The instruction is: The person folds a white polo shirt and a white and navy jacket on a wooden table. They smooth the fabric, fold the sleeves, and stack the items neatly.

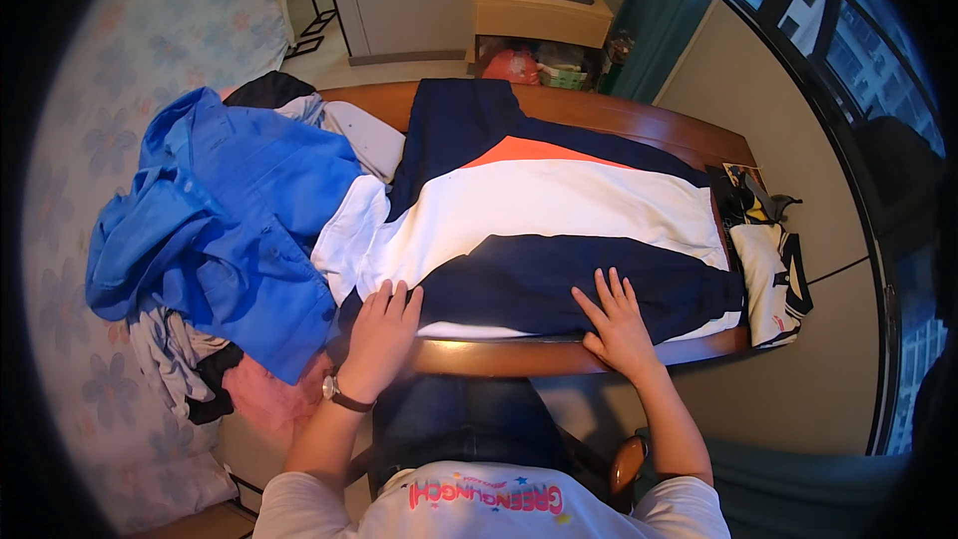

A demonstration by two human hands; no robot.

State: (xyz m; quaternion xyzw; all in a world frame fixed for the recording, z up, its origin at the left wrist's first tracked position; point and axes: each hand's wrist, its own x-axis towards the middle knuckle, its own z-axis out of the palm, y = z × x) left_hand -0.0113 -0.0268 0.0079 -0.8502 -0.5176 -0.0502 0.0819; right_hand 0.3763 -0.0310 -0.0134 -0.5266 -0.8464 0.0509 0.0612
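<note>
A navy, white and orange long-sleeved top [554, 198] lies spread flat on a brown wooden table [509, 361]. One navy sleeve [465, 108] reaches over the far edge of the table. Along the near side, a navy part [524, 277] lies lengthwise over the white body. My left hand [389, 333] rests palm down on the navy cloth by the collar end, gripping nothing. Farther right, my right hand [620, 326] presses flat on the navy cloth with its fingers spread. Part of the cloth is hidden under both palms.
Blue garments [247, 202] are heaped at the table's left, with pink fabric [277, 389] below them. A folded white garment with dark trim [767, 284] sits at the right end. Left is a floral-covered bed [97, 187]; a wooden cabinet [539, 19] stands beyond the table.
</note>
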